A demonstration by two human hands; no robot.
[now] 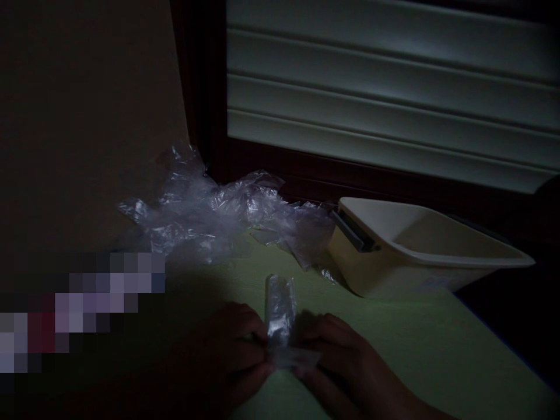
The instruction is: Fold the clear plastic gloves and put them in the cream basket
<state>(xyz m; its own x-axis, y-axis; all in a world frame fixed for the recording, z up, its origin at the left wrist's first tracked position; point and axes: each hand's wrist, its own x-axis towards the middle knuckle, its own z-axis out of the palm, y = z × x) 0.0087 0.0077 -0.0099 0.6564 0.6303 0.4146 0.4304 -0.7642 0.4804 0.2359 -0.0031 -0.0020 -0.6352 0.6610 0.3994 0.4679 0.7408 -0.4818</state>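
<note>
Low in the middle of the head view, a folded strip of clear plastic film (pixel 280 312), perhaps a small bag, lies on the green tabletop (pixel 371 344). My left hand (pixel 238 350) pinches its near end from the left, thumb below and fingers above. From the right, my right hand (pixel 339 356) grips the same end, where a flap of film sticks out between thumb and fingers. The far end of the strip extends away from me, free of both hands. Dim light hides much of my left hand and forearm.
A heap of crumpled clear plastic bags (pixel 210 216) sits at the back left against the wall. At the right stands a cream plastic bin (pixel 371 271) with a dark handle, near the table's edge. Behind are pale horizontal slats (pixel 385 87). A pixelated patch covers the left.
</note>
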